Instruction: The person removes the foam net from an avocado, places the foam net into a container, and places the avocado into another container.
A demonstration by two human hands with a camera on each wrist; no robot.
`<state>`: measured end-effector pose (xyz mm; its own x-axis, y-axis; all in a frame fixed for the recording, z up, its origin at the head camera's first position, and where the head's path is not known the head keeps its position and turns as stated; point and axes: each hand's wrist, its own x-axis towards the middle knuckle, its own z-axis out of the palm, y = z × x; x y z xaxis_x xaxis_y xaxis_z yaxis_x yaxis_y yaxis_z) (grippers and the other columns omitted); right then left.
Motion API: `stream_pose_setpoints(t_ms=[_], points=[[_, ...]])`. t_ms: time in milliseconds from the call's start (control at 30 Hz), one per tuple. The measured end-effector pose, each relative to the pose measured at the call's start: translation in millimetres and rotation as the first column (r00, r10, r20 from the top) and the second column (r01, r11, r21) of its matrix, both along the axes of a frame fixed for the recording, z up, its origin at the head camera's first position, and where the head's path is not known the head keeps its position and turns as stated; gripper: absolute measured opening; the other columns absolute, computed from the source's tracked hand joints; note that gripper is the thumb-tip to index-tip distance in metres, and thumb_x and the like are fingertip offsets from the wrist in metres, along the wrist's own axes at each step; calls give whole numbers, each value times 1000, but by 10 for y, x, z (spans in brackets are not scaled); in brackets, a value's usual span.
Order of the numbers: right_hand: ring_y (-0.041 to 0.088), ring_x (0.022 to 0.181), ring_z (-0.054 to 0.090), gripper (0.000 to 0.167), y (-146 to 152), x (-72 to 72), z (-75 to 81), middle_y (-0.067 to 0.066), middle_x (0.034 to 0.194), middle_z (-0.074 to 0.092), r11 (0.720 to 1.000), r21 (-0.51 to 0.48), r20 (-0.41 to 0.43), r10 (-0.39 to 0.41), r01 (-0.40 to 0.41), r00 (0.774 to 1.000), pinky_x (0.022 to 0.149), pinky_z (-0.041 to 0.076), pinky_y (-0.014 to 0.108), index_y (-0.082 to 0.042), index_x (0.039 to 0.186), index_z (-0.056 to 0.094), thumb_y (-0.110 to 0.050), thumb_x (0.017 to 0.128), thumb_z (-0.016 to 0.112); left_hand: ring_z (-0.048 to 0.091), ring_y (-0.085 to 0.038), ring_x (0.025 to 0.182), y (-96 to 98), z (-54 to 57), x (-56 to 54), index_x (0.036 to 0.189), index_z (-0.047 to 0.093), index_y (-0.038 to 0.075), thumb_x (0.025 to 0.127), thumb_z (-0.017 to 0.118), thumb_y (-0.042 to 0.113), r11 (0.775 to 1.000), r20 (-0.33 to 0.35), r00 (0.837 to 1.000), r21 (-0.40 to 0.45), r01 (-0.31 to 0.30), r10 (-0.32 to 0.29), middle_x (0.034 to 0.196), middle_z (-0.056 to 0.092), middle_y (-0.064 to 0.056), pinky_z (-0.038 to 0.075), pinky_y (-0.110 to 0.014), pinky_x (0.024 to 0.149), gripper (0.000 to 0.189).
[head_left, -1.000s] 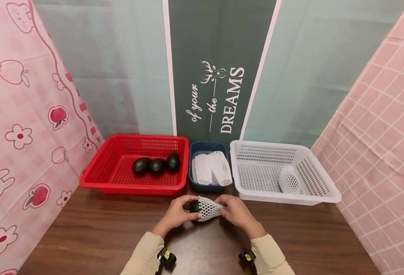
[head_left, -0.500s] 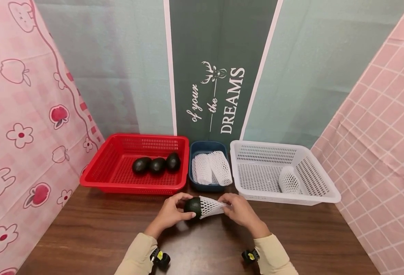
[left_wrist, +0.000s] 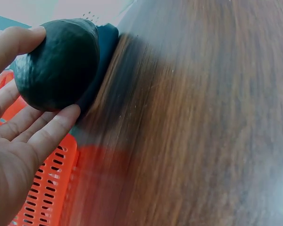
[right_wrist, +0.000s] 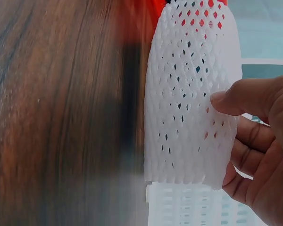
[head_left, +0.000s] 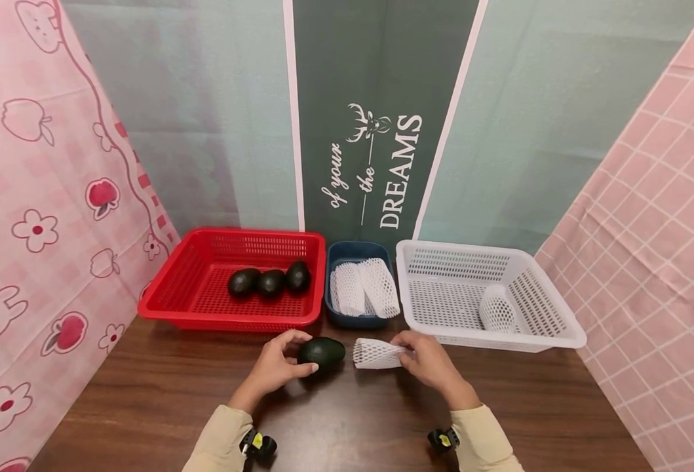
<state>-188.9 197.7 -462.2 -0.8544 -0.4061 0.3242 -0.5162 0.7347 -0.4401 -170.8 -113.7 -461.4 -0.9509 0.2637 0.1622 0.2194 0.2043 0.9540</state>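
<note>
Between the thumb and fingers of my left hand (head_left: pixel 276 365) is a dark green avocado (head_left: pixel 323 354), held just over the table. The left wrist view shows the bare avocado (left_wrist: pixel 59 63) close up, thumb on one side and fingertips on the other. My right hand (head_left: pixel 430 366) pinches a white foam net sleeve (head_left: pixel 376 354), whose mouth faces the avocado across a small gap. In the right wrist view the sleeve (right_wrist: pixel 191 103) hangs flat and hollow, with the thumb pressed on its side.
At the back left, a red basket (head_left: pixel 223 321) holds 3 avocados (head_left: pixel 271 284). A blue bin (head_left: pixel 358 321) with several foam sleeves (head_left: pixel 377 288) stands in the middle. The white basket (head_left: pixel 441 301) at right contains one sleeved item (head_left: pixel 497 311). Brown wooden table (head_left: pixel 347 426) lies in front.
The avocado has come out of the foam sleeve. My left hand has moved left with the avocado, my right hand right with the sleeve.
</note>
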Motion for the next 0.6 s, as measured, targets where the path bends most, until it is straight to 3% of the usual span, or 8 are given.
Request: stream_pose_setpoints(t_ms=[300,533,600], points=[[13,75,57,23,-18,-10,1,-4,84,62,1000,-14,0,21,-21,1000,67,47,32,-13,86,65,5,72,68,59,-35,90,-35,-40,1,107,59,-5,68,80,-1,1000,-11,1000,7,5,-5,103,60,-18,52,-42,73,45],[12,73,54,22,-45,0,12,-5,83,61,1000,4,0,11,-11,1000,66,46,31,-13,86,65,3,72,68,60,-25,88,-94,-311,-94,106,61,6,66,84,7,999,-44,999,-14,-29,29,102,61,-8,52,-32,71,46],[11,72,54,21,-51,15,49,-6,82,60,1000,12,4,11,-11,1000,64,45,30,-13,87,65,2,73,69,61,-23,87,-117,-332,-90,105,62,9,66,85,11,999,-50,998,-23,-34,33,102,62,-6,52,-30,71,46]])
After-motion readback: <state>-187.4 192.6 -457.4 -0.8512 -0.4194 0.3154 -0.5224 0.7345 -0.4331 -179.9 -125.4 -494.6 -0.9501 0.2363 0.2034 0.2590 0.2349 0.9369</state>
